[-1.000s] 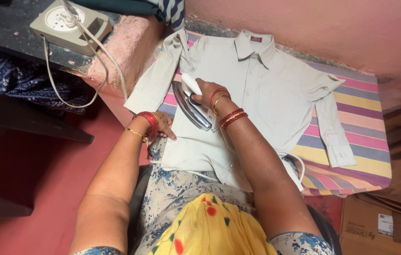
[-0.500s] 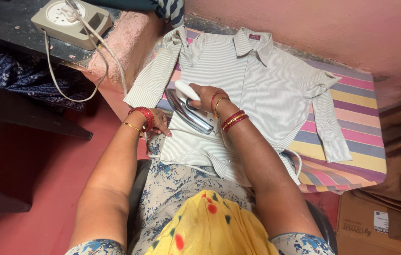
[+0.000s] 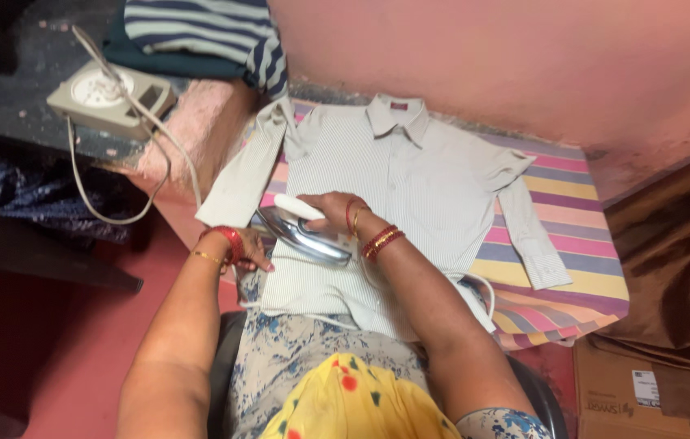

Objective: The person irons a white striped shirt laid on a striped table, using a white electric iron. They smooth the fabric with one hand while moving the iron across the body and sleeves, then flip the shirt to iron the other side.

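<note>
Seen from above, a person sits ironing a pale, finely striped long-sleeved shirt [image 3: 410, 187], spread flat with its collar toward the pink wall [image 3: 459, 57] at the top of the frame. It lies on a padded cloth with pink, yellow and purple stripes [image 3: 581, 260].

The right hand [image 3: 330, 210], at centre, has its fingers wrapped round the white handle of a shiny metal clothes iron [image 3: 303, 234]. The left hand [image 3: 249, 250], wearing red bangles, presses flat on the shirt's lower left edge, fingers spread.

Compared with a second ago, the iron has slid down toward the shirt's lower left hem, closer to the left hand, so the pass over that front panel looks nearly finished.

At upper left, a beige socket box [image 3: 109, 97] with a white cord [image 3: 117, 213] sits on a dark ledge, beside folded blue-striped cloth [image 3: 207, 28].
</note>
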